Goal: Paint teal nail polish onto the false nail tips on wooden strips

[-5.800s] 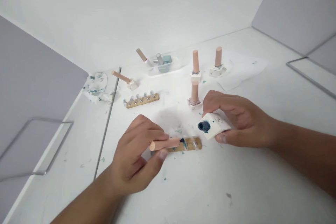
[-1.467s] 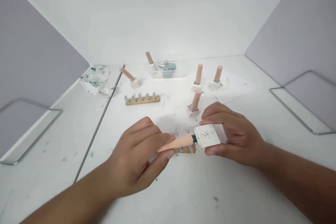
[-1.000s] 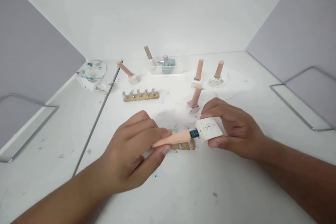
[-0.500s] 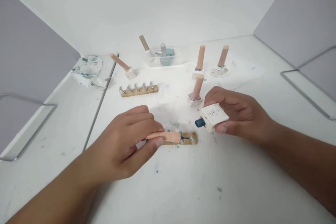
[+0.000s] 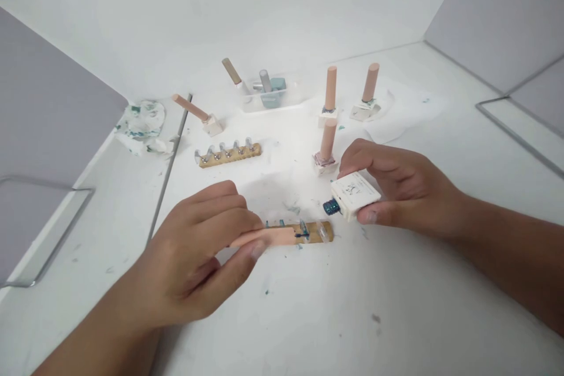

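Between thumb and fingers, my left hand (image 5: 207, 247) pinches the peach cap of a nail polish brush (image 5: 275, 237), held nearly level and pointing right. Its dark bristles reach one of the clear nail tips on a wooden strip (image 5: 315, 232); whether they touch it I cannot tell. Several tips there carry teal polish, and the rightmost tip (image 5: 323, 231) looks clear. My left hand hides the strip's left end. Closed around a white nail polish bottle (image 5: 355, 192), my right hand (image 5: 396, 188) tilts it so its uncapped neck, coated in glittery dark teal, faces left toward the strip.
Behind stand peach-capped bottles (image 5: 327, 140), a second strip with clear tips (image 5: 229, 154) and a clear plastic tray (image 5: 273, 104) holding more bottles. Crumpled stained tissue (image 5: 143, 123) lies far left. Metal wire frames (image 5: 515, 135) flank both sides. Teal specks dot the white tabletop.
The brush in my left hand has shifted a little left, its bristles now at the tip second from the right end. My right hand with the bottle has barely moved. The view has tilted slightly.
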The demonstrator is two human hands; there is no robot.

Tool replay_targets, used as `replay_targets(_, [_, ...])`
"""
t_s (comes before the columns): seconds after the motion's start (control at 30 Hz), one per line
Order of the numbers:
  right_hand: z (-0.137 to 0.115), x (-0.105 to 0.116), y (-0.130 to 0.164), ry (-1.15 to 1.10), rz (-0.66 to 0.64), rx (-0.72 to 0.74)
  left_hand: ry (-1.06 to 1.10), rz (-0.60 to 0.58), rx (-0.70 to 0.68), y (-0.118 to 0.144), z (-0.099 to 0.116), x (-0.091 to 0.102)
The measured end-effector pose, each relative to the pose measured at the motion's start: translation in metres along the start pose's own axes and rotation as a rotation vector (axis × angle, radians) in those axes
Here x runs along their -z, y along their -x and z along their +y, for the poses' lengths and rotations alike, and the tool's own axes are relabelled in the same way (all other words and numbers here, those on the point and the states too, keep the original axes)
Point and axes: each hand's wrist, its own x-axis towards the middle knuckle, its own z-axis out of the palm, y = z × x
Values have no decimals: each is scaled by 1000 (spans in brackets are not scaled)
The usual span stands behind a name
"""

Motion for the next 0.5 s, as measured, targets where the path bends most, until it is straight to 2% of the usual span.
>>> replay_targets(0.13, [-1, 0, 0, 16, 11, 3, -14, -33, -2, 0, 1, 2])
replay_targets(0.3, [-3, 0, 1, -2, 36, -9, 11, -4, 9, -1, 1, 5])
replay_targets(0.5, [-2, 0, 2, 19, 45, -10, 46, -36, 28, 0, -2, 1])
